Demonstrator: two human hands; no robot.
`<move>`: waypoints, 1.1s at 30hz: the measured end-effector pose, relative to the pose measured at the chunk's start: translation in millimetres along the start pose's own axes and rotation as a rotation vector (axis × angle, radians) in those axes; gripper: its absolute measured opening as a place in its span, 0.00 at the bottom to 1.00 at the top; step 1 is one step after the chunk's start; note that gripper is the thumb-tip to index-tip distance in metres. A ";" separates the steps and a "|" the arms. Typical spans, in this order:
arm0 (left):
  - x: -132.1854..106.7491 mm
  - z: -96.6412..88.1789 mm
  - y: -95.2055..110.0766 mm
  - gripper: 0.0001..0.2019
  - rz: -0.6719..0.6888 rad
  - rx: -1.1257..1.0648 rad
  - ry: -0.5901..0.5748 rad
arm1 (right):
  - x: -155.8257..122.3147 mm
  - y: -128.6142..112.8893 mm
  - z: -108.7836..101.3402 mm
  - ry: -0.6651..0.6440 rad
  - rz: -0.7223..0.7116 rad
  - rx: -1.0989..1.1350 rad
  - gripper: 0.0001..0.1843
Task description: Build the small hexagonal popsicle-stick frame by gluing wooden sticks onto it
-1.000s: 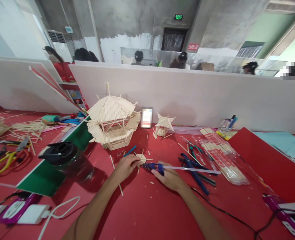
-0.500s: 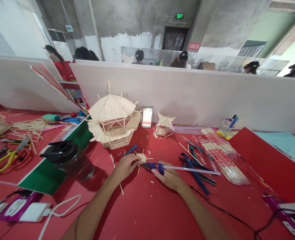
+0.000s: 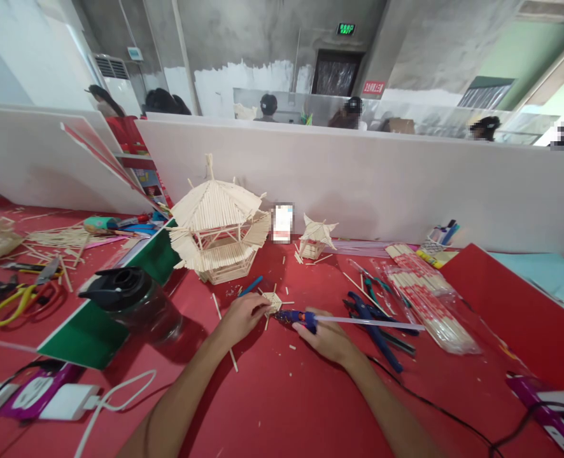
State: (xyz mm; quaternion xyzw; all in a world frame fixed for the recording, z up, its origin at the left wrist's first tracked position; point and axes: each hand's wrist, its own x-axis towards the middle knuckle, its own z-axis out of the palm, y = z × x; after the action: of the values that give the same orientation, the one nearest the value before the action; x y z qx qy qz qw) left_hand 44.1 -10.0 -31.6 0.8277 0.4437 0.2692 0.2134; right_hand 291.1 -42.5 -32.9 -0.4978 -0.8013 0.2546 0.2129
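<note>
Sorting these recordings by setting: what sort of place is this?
Probably a shared craft workroom: a pavilion model of thin sticks stands on the red table, the right hand holds a glue gun, and other people are visible beyond the white partition.

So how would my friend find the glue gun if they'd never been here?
Start at the red table and look for the right hand near its middle. The glue gun is in that hand. It's blue like the pliers to its right, but a long, pale stick pokes out its back.
</note>
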 end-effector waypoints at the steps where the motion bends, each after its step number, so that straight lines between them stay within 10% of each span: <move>1: 0.0 -0.2 0.3 0.10 -0.003 0.002 0.002 | -0.2 -0.3 -0.2 0.004 0.003 0.005 0.18; 33: -0.2 -1.9 1.6 0.08 -0.017 0.014 -0.013 | -6.5 11.8 -18.3 0.002 0.050 -0.137 0.21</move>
State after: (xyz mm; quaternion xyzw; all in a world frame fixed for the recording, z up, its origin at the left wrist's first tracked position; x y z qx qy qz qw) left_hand 43.8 -10.8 -29.2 0.8271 0.4513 0.2588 0.2125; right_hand 312.8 -40.3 -26.5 -0.5312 -0.8040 0.2041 0.1725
